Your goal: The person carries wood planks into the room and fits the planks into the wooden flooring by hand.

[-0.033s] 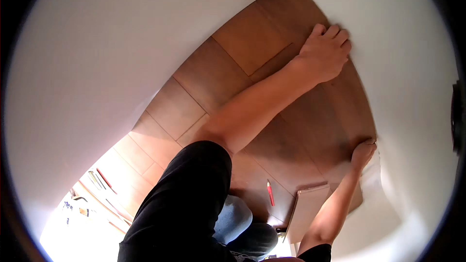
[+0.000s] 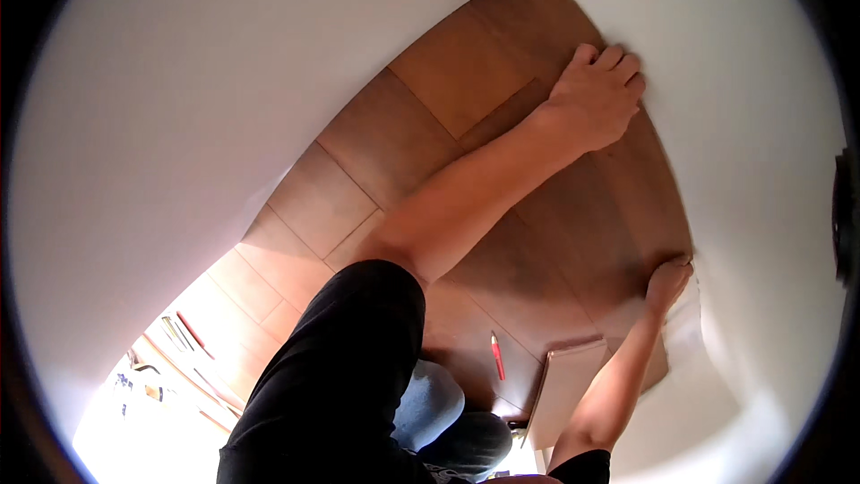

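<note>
A long brown wood floor plank (image 2: 634,181) lies along the foot of the white wall on the right. My left hand (image 2: 598,97) is on its far part, the fingers bent over the edge where it meets the wall. At the plank's near end, my right hand (image 2: 670,285) is closed, its fingertips tucked against the wall side and partly hidden. Both hands seem to grip the plank; its underside does not show. A red pencil (image 2: 497,357) rests on the laid floor (image 2: 331,206) between my knee and the right forearm.
White walls (image 2: 206,81) rise at left and right, meeting in a far corner. Beside my right forearm lies a loose plank piece (image 2: 566,385). Thin strips (image 2: 184,332) and other items sit at the bright lower left. My black-clothed leg (image 2: 340,367) fills the lower middle.
</note>
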Action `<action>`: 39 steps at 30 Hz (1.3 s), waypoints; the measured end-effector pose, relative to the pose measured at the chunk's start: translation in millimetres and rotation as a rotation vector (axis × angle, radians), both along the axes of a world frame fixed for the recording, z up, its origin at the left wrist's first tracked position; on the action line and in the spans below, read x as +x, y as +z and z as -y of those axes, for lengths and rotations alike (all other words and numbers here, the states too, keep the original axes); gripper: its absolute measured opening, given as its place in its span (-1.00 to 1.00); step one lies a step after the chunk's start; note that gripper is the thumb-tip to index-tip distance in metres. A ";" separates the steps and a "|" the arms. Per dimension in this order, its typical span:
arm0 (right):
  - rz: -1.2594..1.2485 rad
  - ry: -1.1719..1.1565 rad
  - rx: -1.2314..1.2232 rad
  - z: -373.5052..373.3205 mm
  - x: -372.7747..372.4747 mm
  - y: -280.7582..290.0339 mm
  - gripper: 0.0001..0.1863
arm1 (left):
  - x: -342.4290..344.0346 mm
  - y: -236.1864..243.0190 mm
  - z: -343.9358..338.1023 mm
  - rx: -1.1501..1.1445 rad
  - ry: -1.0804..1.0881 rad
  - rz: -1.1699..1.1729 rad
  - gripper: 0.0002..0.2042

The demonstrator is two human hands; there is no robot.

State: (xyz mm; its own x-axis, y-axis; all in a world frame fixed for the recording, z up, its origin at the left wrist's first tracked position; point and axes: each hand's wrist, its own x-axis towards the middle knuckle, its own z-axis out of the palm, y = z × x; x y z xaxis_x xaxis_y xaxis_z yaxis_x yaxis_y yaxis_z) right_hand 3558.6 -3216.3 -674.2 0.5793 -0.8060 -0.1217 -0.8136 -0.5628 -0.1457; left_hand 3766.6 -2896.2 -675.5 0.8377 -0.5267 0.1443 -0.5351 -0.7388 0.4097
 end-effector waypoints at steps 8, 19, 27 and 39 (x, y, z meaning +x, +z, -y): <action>0.042 0.048 0.001 -13.1 -4.2 -10.2 -0.32 | -2.3 -3.1 -21.9 -0.164 0.029 0.011 -0.54; 0.177 0.023 -0.028 -6.8 -9.9 -23.8 -0.38 | -100.4 1.3 -156.8 0.170 0.380 0.015 -0.01; 0.525 0.924 -0.139 -144.6 39.2 4.1 -0.41 | -92.7 1.9 -144.9 0.139 0.335 0.002 -0.08; 0.304 1.210 -0.077 -265.9 85.3 19.5 -0.33 | -97.9 3.6 -151.7 0.146 0.330 0.005 -0.06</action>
State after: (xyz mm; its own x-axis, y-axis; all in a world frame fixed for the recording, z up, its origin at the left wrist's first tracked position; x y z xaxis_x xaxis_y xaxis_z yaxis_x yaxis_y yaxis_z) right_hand 3643.9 -2950.4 -654.7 0.9494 0.2635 0.1710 0.2920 -0.9411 -0.1707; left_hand 3668.7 -2744.5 -671.9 0.9656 -0.2433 0.0922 -0.2597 -0.9226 0.2851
